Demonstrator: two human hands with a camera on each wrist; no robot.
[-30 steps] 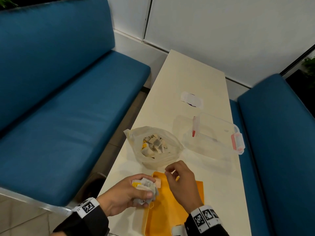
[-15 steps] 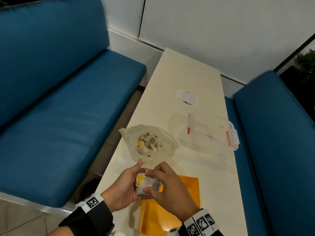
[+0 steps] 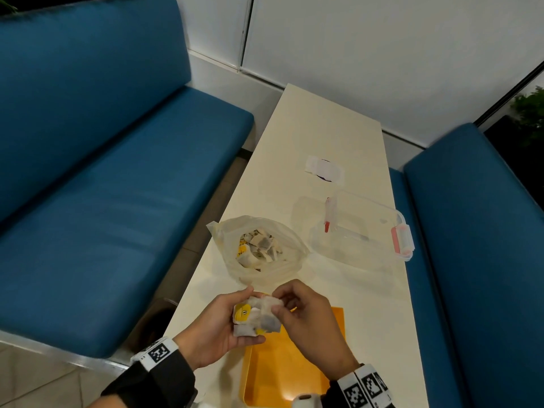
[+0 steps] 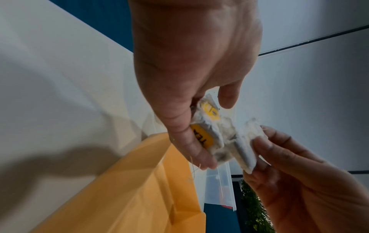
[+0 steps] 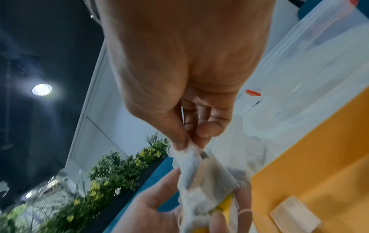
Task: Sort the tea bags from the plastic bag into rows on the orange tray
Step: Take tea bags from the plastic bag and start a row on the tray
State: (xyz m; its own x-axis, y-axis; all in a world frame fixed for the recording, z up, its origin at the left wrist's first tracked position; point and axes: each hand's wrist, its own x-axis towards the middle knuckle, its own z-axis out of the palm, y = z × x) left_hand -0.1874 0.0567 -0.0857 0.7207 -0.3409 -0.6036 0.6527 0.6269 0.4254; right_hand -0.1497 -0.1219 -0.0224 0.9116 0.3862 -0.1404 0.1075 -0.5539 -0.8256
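My left hand (image 3: 253,315) grips a clump of white tea bags with yellow tags (image 3: 250,320) above the near left end of the orange tray (image 3: 294,375). My right hand (image 3: 276,303) pinches the top edge of one tea bag (image 5: 191,159) in that clump between thumb and forefinger. The left wrist view shows that bag (image 4: 245,151) drawn slightly apart from the clump (image 4: 211,130). One flat tea bag (image 5: 295,212) lies on the tray (image 5: 319,157). Just beyond the hands, the open plastic bag (image 3: 259,248) holds several more tea bags.
A clear lidded box with pink latches (image 3: 359,231) sits on the cream table (image 3: 323,128) right of the plastic bag. A white paper scrap (image 3: 323,172) lies farther back. Blue benches flank the table at left (image 3: 103,201) and right (image 3: 485,260).
My right hand has come from above the tray to the clump in my left hand and pinched one tea bag. Both hands have lifted a little toward the plastic bag.
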